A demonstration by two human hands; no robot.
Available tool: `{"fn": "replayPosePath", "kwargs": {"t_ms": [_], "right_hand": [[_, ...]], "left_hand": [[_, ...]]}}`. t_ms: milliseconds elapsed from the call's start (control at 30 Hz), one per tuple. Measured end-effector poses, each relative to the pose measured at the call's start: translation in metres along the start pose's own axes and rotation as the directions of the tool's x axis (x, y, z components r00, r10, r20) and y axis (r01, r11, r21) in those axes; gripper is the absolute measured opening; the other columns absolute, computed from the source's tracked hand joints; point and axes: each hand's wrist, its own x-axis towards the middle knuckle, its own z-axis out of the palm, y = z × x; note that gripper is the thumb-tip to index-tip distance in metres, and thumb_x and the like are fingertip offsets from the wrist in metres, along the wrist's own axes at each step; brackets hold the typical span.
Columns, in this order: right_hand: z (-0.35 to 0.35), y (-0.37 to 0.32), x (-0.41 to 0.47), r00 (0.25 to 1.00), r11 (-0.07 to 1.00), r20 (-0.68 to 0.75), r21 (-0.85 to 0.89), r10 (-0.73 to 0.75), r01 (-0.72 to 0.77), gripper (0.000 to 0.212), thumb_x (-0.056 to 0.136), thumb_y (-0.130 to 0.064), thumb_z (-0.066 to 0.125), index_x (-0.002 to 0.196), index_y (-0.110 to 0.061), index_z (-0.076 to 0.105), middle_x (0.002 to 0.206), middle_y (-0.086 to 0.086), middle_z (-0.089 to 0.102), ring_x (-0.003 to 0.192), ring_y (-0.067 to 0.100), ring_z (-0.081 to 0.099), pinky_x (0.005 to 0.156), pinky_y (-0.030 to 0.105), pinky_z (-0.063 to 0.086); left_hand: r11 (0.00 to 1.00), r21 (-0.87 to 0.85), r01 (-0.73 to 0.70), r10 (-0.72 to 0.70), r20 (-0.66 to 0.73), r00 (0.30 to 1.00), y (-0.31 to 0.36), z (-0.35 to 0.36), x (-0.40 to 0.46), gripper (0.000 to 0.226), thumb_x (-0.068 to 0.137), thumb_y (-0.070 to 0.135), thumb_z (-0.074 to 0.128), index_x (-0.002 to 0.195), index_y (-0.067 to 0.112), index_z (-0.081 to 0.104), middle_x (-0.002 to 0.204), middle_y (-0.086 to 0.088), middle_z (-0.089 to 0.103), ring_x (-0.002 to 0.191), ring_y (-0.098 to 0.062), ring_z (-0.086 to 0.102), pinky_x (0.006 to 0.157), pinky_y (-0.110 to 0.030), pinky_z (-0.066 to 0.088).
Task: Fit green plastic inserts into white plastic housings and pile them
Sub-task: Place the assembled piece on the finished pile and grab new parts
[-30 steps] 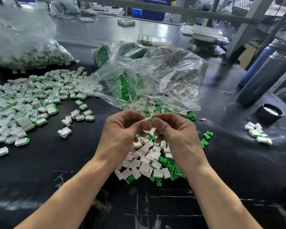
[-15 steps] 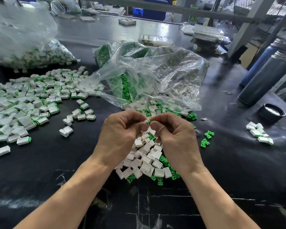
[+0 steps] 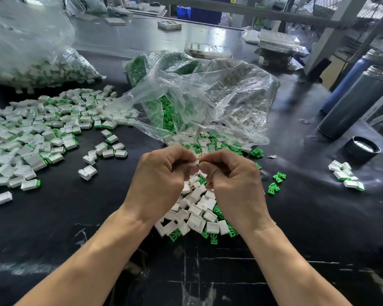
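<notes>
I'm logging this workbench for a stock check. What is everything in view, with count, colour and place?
finished pieces: many, white with green ends, spread at left
loose housings: many, white, heap under the hands
loose inserts: many, green, among and right of that heap
small group of pieces: a few, white and green, far right
open bag: one, clear, centre, holding green and white parts
closed bag: one, clear, back left, full of pieces
flasks: two, dark grey and blue, right
cap: one, black, near the flasks
table: one, black
housing: one, white, pinched between both hands
left hand: grips the housing
right hand: fingers curled at the housing; what it holds is hidden
</notes>
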Motion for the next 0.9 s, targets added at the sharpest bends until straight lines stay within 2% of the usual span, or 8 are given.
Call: {"fn": "replayPosePath", "kwargs": {"t_ms": [133,233,333,533,633,733,833,900], "right_hand": [[0.0014,-0.0012,0.0007,0.999,0.994,-0.037,0.110,0.032,-0.028,0.024,0.091,-0.002,0.074,0.083,-0.025,0.077,0.075,-0.002,0.074,0.068,0.022,0.067,0.065,0.046,0.060],[0.0026,-0.0026,0.0001,0.997,0.982,-0.044,0.182,0.060,-0.051,0.022,0.090,0.004,0.073,0.082,-0.017,0.078,0.072,0.004,0.073,0.061,0.015,0.063,0.058,0.032,0.059],[0.0020,-0.0043,0.0004,0.995,0.964,-0.026,0.252,0.097,-0.088,0.020,0.089,0.007,0.073,0.082,-0.011,0.078,0.072,0.007,0.073,0.059,0.013,0.062,0.056,0.028,0.057],[0.0007,-0.0008,0.0012,0.991,0.943,0.003,0.307,0.135,-0.129,0.022,0.087,0.004,0.076,0.083,-0.017,0.081,0.074,0.004,0.076,0.062,0.014,0.065,0.058,0.025,0.058],[-0.0041,0.0008,0.0049,0.992,0.934,0.024,0.334,0.124,-0.124,0.021,0.091,0.000,0.073,0.091,-0.018,0.082,0.074,0.003,0.075,0.061,0.014,0.063,0.058,0.026,0.057],[-0.0068,0.0007,0.0072,0.991,0.923,-0.006,0.365,0.134,-0.123,0.016,0.102,-0.016,0.065,0.100,-0.015,0.080,0.076,0.006,0.074,0.059,0.017,0.059,0.053,0.031,0.055],[-0.0037,-0.0018,0.0058,0.973,0.900,0.058,0.373,0.221,-0.227,0.048,0.104,-0.048,0.050,0.093,-0.010,0.077,0.075,0.008,0.071,0.055,0.018,0.055,0.042,0.029,0.044],[0.0000,-0.0049,0.0041,0.953,0.881,0.142,0.365,0.268,-0.302,0.062,0.101,-0.063,0.040,0.079,-0.018,0.076,0.071,0.008,0.068,0.051,0.018,0.052,0.040,0.027,0.037]], "left_hand": [[0.995,-0.097,0.038,-0.039,-0.009,0.999,0.0013,0.0007,0.0000,0.026,0.089,-0.002,0.072,0.086,0.024,0.076,0.076,0.000,0.076,0.073,-0.025,0.073,0.068,-0.041,0.064],[0.986,-0.151,0.065,-0.065,0.009,0.998,0.0011,0.0025,-0.0001,0.024,0.089,-0.004,0.072,0.084,0.020,0.076,0.075,-0.003,0.075,0.072,-0.026,0.072,0.064,-0.029,0.060],[0.977,-0.196,0.083,-0.079,0.026,0.997,0.0027,0.0034,-0.0002,0.024,0.089,-0.006,0.071,0.083,0.017,0.076,0.074,-0.004,0.075,0.069,-0.020,0.071,0.063,-0.021,0.056],[0.979,-0.188,0.074,-0.069,0.030,0.997,0.0027,0.0020,0.0005,0.022,0.089,-0.005,0.072,0.086,0.016,0.076,0.077,-0.004,0.076,0.076,-0.030,0.073,0.067,-0.031,0.062],[0.980,-0.190,0.064,-0.057,0.043,0.997,0.0033,0.0003,0.0031,0.017,0.090,0.001,0.074,0.090,0.018,0.076,0.081,-0.002,0.076,0.078,-0.024,0.073,0.070,-0.029,0.059],[0.980,-0.196,0.035,-0.026,0.048,0.999,0.0049,0.0017,0.0029,0.011,0.091,0.009,0.075,0.092,0.019,0.075,0.086,0.000,0.076,0.082,-0.024,0.072,0.076,-0.035,0.061],[0.975,-0.212,0.061,-0.051,0.051,0.997,0.0067,0.0053,0.0017,0.010,0.089,0.015,0.079,0.090,0.025,0.076,0.092,0.000,0.075,0.090,-0.029,0.070,0.087,-0.053,0.059],[0.969,-0.240,0.061,-0.047,0.064,0.997,0.0083,0.0068,0.0022,0.009,0.088,0.015,0.079,0.089,0.024,0.077,0.099,0.002,0.074,0.094,-0.029,0.070,0.090,-0.057,0.056]]}}
